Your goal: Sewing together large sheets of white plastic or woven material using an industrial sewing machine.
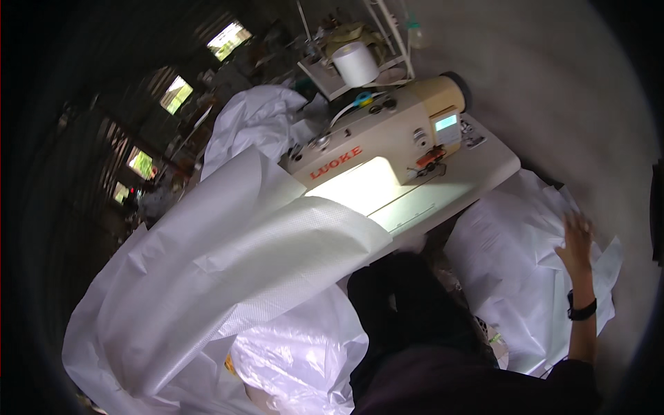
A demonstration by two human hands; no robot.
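Observation:
My right hand (576, 242) lies on a heap of white plastic sheeting (515, 259) to the right of my lap. Its fingers are stretched out over the folds, and the wrist wears a dark watch. I cannot see my left hand. A large white woven plastic sheet (242, 256) drapes over the left end of an industrial sewing machine (373, 131) and hangs down on the left. The machine's lamp lights its bed, while the sheet hides the needle area.
A white thread cone (355, 64) stands on a small shelf behind the machine. More white sheeting (252, 121) is bunched beyond it, and a shiny clear-white plastic bundle (297, 353) sits left of my legs. A grey wall (553, 90) rises at the right.

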